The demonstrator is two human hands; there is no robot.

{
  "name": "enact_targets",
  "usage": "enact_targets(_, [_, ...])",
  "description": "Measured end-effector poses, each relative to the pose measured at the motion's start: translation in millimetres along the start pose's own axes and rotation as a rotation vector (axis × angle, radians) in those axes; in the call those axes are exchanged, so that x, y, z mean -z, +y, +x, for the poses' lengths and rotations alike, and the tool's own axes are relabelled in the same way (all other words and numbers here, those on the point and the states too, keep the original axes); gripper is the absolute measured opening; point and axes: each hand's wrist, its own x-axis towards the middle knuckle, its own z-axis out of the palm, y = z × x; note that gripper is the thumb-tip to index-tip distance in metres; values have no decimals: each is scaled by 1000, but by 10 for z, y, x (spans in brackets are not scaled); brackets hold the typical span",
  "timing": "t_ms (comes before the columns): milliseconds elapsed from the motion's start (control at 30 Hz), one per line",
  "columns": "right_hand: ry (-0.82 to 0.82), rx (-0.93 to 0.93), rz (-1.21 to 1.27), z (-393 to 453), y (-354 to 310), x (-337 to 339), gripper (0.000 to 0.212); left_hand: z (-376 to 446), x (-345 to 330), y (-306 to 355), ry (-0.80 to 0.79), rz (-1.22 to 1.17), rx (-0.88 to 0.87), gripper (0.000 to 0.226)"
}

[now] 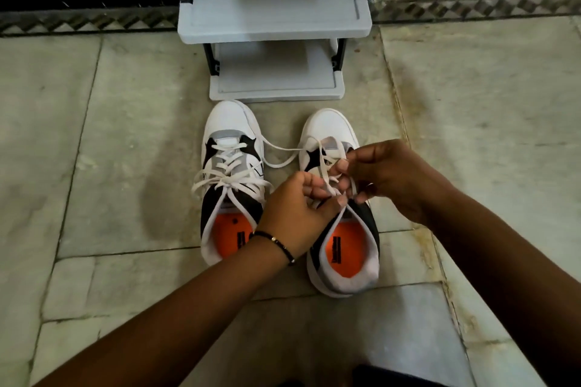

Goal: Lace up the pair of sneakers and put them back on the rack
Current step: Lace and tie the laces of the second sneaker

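Two white, grey and black sneakers with orange insoles stand side by side on the stone floor, toes toward the rack. The left sneaker is laced and tied in a bow. Over the tongue of the right sneaker, my left hand pinches the white lace, and my right hand pinches another part of it. One loose end of that lace trails left toward the other shoe. My hands hide the right sneaker's eyelets.
A grey shoe rack with black posts stands just beyond the toes, its two visible shelves bare. Behind it runs a wall with a patterned skirting strip. Stone floor tiles spread on both sides of the sneakers.
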Motion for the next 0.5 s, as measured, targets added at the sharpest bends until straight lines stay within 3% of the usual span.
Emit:
enact_targets(167, [47,80,44,-71,-25,26,16,3,-110,-10,19,167,-147,22])
enact_targets(333, [166,132,32,-141,31,23,15,-138,-8,-17,95,-118,-112,15])
enact_targets(400, [90,144,-165,-164,39,-20,16,-178,78,30,123,-143,-163,10])
enact_targets(500, [-165,229,-523,-219,19,-142,9,-208,202,98,144,-73,-294,14])
